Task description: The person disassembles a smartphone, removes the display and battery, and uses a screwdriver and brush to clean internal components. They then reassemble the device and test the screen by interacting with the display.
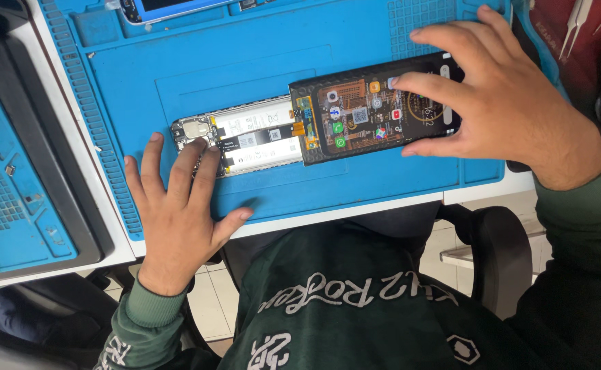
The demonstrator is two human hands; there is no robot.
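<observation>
Black screen panel (376, 109) lengthwise left-right

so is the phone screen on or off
On: the screen shows lit app icons and a wallpaper, though it is lifted off the opened phone body.

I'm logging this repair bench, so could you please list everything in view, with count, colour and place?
Repair mat: one, blue, on the white table.
Opened phone body: one, silver with white battery, mid-mat.
Lit screen panel: one, black, beside the body, joined to it.
Second mat: one, blue, far left.
Tweezers: silver, top right corner.
Chair: one, black, below.
Left hand: fingers on the phone body.
Right hand: gripping the screen panel.
</observation>
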